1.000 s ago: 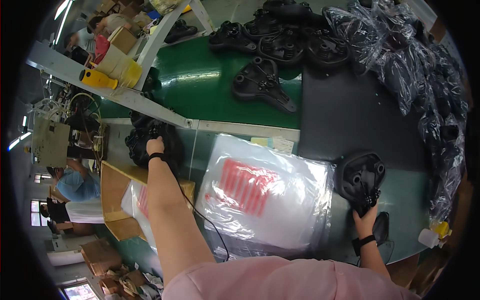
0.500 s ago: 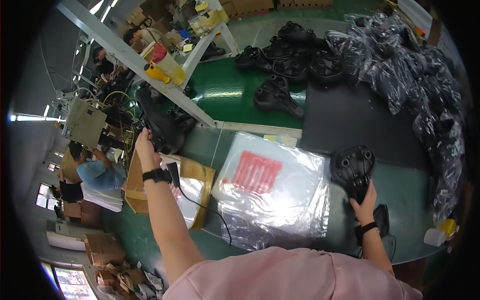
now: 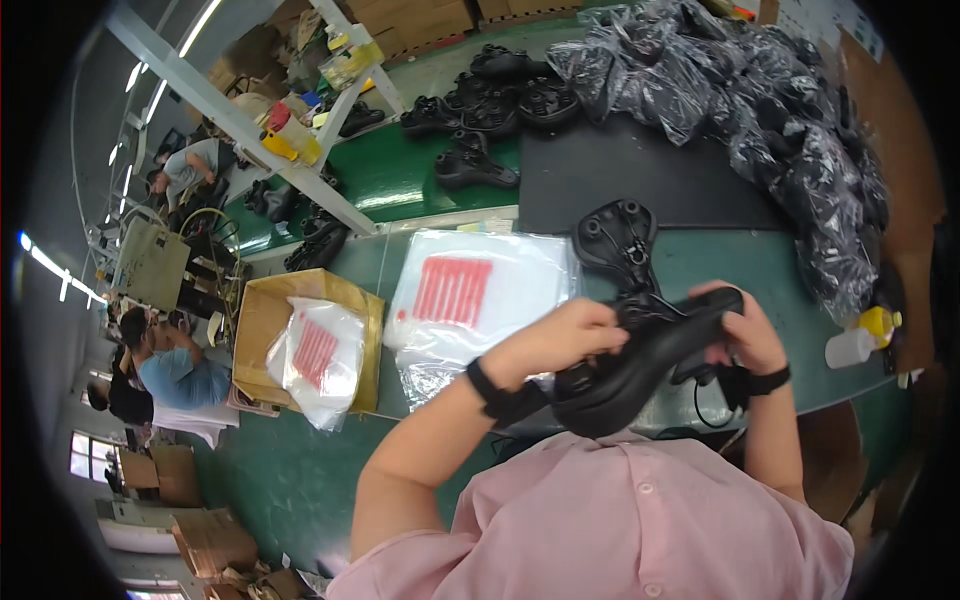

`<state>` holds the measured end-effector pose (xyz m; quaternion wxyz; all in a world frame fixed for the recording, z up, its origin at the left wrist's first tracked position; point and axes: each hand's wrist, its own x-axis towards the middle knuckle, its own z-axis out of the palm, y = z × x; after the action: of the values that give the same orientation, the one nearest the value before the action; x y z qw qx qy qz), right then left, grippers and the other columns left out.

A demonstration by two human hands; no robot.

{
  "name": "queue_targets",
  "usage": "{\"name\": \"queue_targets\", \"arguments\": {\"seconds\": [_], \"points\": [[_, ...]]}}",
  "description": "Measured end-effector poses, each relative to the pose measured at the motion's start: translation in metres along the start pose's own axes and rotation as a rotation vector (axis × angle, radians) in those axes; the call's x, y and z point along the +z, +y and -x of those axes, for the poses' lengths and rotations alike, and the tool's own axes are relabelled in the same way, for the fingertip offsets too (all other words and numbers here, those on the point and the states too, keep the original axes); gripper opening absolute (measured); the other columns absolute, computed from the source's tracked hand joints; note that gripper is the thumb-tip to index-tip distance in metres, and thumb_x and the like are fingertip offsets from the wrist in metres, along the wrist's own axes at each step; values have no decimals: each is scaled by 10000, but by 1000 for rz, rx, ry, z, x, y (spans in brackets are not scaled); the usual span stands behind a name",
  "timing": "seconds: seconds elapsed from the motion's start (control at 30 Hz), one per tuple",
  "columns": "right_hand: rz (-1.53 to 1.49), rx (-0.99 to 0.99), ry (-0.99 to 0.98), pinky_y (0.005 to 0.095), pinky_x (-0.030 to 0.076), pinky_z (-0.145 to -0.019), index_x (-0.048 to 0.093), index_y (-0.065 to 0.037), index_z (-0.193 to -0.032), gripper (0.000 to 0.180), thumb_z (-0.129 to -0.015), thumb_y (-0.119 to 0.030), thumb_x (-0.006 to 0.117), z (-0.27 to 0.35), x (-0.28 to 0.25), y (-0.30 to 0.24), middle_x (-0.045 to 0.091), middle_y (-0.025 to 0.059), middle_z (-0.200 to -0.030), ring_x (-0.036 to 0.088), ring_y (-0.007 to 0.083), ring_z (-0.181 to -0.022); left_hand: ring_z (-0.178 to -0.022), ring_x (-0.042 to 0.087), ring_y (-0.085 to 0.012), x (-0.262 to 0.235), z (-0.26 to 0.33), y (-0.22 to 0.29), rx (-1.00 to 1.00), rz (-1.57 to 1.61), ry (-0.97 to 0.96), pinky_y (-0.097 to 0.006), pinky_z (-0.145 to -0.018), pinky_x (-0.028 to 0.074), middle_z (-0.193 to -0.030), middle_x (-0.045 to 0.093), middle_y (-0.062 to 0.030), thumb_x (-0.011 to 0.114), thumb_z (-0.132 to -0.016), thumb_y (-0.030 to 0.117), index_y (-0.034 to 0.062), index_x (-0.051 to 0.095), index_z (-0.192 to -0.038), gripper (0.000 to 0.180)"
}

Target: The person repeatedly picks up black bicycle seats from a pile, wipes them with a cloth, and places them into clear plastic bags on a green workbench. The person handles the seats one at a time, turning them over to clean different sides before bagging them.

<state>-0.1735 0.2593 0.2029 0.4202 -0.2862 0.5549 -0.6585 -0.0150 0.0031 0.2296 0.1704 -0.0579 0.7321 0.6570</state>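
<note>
In front of my chest, a black bicycle saddle [image 3: 625, 385] is tilted between my two hands. My right hand [image 3: 755, 335] is wrapped round its narrow end. My left hand [image 3: 575, 340] is at the saddle's upper left side, its fingers bent and pressed together against it; their tips are partly hidden. Just beyond, a second saddle [image 3: 612, 238] lies underside up on the table, its rails showing. To its left is a flat stack of clear plastic bags [image 3: 450, 290] with red print.
A cardboard box [image 3: 255, 340] with plastic bags stands at the left. Several saddles [image 3: 485, 100] lie across the table, beside a black mat [image 3: 640, 180]. Plastic-wrapped saddles [image 3: 740, 100] are heaped far right, near a yellow-and-white bottle [image 3: 865, 335]. A metal frame post [image 3: 240, 120] slants at left.
My left hand has brought a saddle from the left to my chest. My right hand has let go of the saddle on the table and taken this one. The view has shifted.
</note>
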Motion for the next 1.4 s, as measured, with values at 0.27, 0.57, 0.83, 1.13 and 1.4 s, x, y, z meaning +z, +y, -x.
{"name": "queue_targets", "arguments": {"seconds": [0.27, 0.57, 0.83, 1.13, 1.4], "points": [[-244, -95, 720, 210, 376, -353, 457, -44, -1208, 496, -865, -393, 536, 240, -57, 60, 617, 96, -824, 522, 138, -452, -689, 589, -231, 180, -124, 12, 351, -346, -339, -366, -651, 444, -733, 634, -106, 624, -822, 217, 26, 657, -894, 207], [-183, -166, 1836, 219, 370, -393, 495, -54, -1139, 429, -885, -391, 571, 469, -30, 193, 575, 79, -762, 526, 141, -503, -967, 576, -139, 140, -113, -57, 118, -126, -168, -272, -864, 444, -1070, 635, -76, 555, -882, 135, -2, 605, -1131, 288], [-434, 140, 2437, 269, 500, -441, 507, 2, -1069, 519, -760, -358, 716, 509, -50, 355, 606, 155, -862, 613, 214, -637, -759, 554, -97, 17, -11, -171, -326, 6, 443, -253, -679, 453, -876, 632, 4, 575, -870, 215, 63, 665, -1048, 251], [-272, 146, 2016, 258, 370, -362, 587, -72, -967, 191, -872, -237, 575, 466, -62, 386, 542, 29, -614, 486, 115, -435, -768, 578, -107, -11, 38, -193, -376, 18, 490, -228, -664, 448, -937, 650, -48, 550, -879, 215, 46, 640, -1103, 295], [313, 20, 878, 294, 481, -805, 524, -41, -1206, 391, -831, -113, 608, 80, -70, 114, 579, 105, -1094, 570, 181, -1007, -792, 588, -142, -24, 57, -213, -307, -34, 427, -272, -726, 466, -879, 649, -68, 556, -868, 188, 10, 633, -1090, 295]]}}
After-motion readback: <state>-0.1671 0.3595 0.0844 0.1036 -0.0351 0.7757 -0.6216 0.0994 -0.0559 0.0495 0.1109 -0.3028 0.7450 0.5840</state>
